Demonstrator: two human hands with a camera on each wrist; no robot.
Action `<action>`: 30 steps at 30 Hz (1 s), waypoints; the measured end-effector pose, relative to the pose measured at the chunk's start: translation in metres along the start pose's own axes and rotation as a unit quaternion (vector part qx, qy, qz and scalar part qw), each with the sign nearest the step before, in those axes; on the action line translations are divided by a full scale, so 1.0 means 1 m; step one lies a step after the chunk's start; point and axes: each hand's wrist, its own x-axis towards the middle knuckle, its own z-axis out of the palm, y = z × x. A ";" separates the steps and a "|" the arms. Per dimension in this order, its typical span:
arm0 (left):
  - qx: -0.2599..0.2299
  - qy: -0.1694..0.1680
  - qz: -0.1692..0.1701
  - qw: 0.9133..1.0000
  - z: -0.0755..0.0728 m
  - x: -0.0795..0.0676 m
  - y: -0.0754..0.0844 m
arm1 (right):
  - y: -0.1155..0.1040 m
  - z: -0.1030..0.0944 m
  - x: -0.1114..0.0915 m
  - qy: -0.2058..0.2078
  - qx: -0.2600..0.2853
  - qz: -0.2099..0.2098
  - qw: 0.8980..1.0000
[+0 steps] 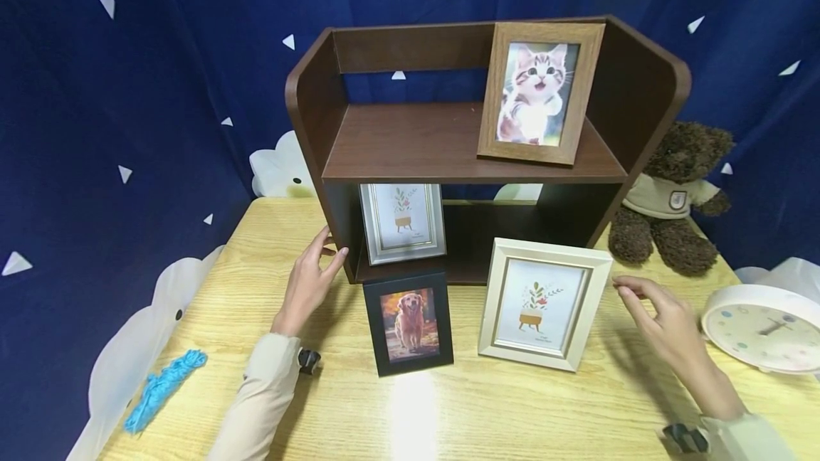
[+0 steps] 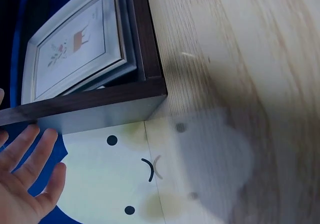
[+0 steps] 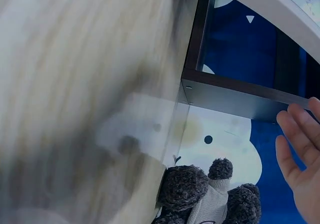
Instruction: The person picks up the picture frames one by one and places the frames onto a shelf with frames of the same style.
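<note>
A dark brown two-tier shelf [image 1: 410, 142] stands on the table. My left hand [image 1: 309, 287] is at its left side panel, fingers loosely extended, fingertips right by the panel's outer face. Holding nothing, my right hand [image 1: 669, 329] hovers with relaxed fingers just right of a cream picture frame [image 1: 488, 304] showing a potted plant. Beside that frame, a black frame [image 1: 410, 326] with a dog photo stands before the shelf. On the lower tier is a silver frame [image 1: 402, 223], also seen in the left wrist view. A wooden frame [image 1: 538, 94] with a kitten picture sits on the upper tier.
At the table's left edge lies a bundle of blue cord [image 1: 163, 388]. A brown teddy bear [image 1: 666, 198] sits right of the shelf, and a round white clock [image 1: 762, 326] lies at the far right. A blue curtain [image 1: 192, 55] with white triangles hangs behind.
</note>
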 end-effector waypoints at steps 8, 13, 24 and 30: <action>0.001 0.011 -0.010 1.000 0.004 0.003 0.002 | -0.004 0.001 -0.014 -0.065 0.019 0.025 0.997; -0.007 0.015 -0.006 1.000 0.005 0.005 0.004 | -0.004 0.007 -0.021 -0.076 0.027 0.010 0.997; -0.015 0.017 0.003 1.000 0.008 0.005 0.002 | -0.009 0.020 -0.029 -0.096 0.083 0.031 0.991; -0.034 0.003 -0.006 0.999 0.008 0.006 0.001 | -0.009 0.025 -0.034 -0.114 0.101 0.059 0.987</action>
